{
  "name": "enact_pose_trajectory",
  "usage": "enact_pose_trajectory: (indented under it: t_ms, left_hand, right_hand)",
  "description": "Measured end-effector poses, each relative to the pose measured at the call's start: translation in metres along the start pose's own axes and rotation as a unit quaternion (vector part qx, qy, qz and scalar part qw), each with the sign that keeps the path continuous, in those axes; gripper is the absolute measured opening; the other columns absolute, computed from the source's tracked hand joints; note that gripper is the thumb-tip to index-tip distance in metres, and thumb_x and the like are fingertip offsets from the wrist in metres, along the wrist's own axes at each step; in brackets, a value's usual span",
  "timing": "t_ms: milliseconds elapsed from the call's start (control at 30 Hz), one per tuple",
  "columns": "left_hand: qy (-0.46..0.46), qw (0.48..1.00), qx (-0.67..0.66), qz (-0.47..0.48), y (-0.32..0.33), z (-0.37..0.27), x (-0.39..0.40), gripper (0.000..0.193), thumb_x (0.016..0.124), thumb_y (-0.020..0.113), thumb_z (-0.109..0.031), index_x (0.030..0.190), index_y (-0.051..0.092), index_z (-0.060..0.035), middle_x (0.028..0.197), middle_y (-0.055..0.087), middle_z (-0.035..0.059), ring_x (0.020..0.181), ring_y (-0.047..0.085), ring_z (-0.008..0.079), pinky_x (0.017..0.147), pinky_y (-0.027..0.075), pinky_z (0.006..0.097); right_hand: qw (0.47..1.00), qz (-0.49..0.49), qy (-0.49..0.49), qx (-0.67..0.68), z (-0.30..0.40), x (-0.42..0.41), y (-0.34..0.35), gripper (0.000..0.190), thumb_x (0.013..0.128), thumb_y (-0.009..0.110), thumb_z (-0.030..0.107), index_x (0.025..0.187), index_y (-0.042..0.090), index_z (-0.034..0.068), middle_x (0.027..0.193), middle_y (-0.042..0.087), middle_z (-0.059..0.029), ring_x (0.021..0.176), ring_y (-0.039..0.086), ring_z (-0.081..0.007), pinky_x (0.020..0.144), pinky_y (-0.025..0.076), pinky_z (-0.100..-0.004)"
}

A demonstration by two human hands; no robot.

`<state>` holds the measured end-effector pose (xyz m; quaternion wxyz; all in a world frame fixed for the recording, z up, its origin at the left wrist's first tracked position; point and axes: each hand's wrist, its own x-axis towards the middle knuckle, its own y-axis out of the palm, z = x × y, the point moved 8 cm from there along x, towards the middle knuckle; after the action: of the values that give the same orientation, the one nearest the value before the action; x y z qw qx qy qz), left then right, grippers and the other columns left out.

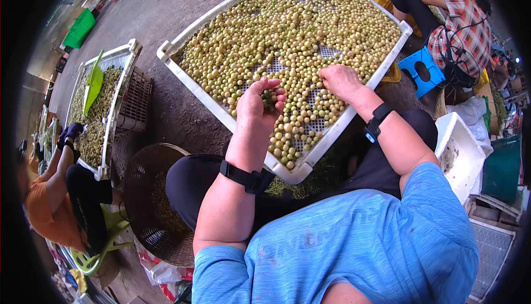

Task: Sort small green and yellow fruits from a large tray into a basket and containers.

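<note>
A white plastic mesh tray [226,118] lies before me, spread with small round yellow-green fruits [265,34]. Over its near part, my left hand [261,101] is cupped, palm turned up, around several darker green fruits [269,100]. My right hand [342,82] reaches in over the tray's right side, its fingertips bunched together and down among the fruits. Whether a fruit is pinched there cannot be made out. Patches of bare mesh [327,51] show between the fruits around both hands.
A deep wicker basket [143,171] with some fruits inside stands by my left knee. A co-worker in orange [56,213] sits left at another fruit-filled tray [111,138]. Another person in a checked shirt [460,34] sits right, near a blue stool [422,74]. A white foam box [460,154] is at my right.
</note>
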<state>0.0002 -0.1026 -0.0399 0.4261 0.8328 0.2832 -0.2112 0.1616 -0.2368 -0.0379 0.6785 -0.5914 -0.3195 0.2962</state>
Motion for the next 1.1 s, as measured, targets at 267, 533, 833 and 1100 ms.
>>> enact_pose_trajectory:
  t_ms: [267,533,833,1100]
  left_hand:
    - [0.006,1.0,0.007,-0.013,-0.004,-0.001,-0.006,0.027,0.092,0.049,-0.023,0.097,0.057,0.0022,0.081,0.058,0.0126,0.065,0.054,0.0165,0.053,0.046,0.0236]
    - [0.0,1.0,0.014,-0.012,0.0,0.004,-0.005,0.027,0.093,0.048,-0.023,0.097,0.057,0.0022,0.081,0.057,0.0121,0.066,0.053,0.0165,0.053,0.046,0.0237]
    - [-0.007,1.0,0.023,-0.018,-0.001,0.014,0.002,0.024,0.089,0.049,-0.023,0.092,0.057,0.0004,0.074,0.057,0.0099,0.06,0.055,0.0163,0.049,0.046,0.025]
    - [-0.017,1.0,0.004,-0.017,0.01,0.02,0.004,0.036,0.093,0.043,-0.036,0.09,0.056,-0.0027,0.074,0.059,0.0101,0.067,0.058,0.0208,0.056,0.051,0.0321]
  right_hand:
    - [0.994,0.032,-0.032,0.098,0.028,-0.021,-0.038,0.008,0.071,0.057,0.011,0.076,0.064,0.012,0.079,0.064,-0.0086,0.079,0.063,-0.0279,0.069,0.049,-0.0425]
    - [0.988,0.032,-0.148,-0.014,0.059,-0.048,-0.016,0.007,0.07,0.057,0.01,0.07,0.064,0.01,0.077,0.062,-0.009,0.076,0.064,-0.0273,0.066,0.051,-0.0401]
    - [0.994,0.016,-0.101,0.033,0.058,-0.04,-0.032,0.01,0.072,0.057,0.012,0.08,0.062,0.01,0.077,0.062,-0.0094,0.077,0.063,-0.0292,0.067,0.05,-0.0426]
    - [0.929,-0.004,-0.137,0.344,0.104,-0.02,-0.084,0.025,0.077,0.053,0.0,0.1,0.062,0.004,0.088,0.065,-0.011,0.078,0.065,-0.0181,0.068,0.051,-0.0301]
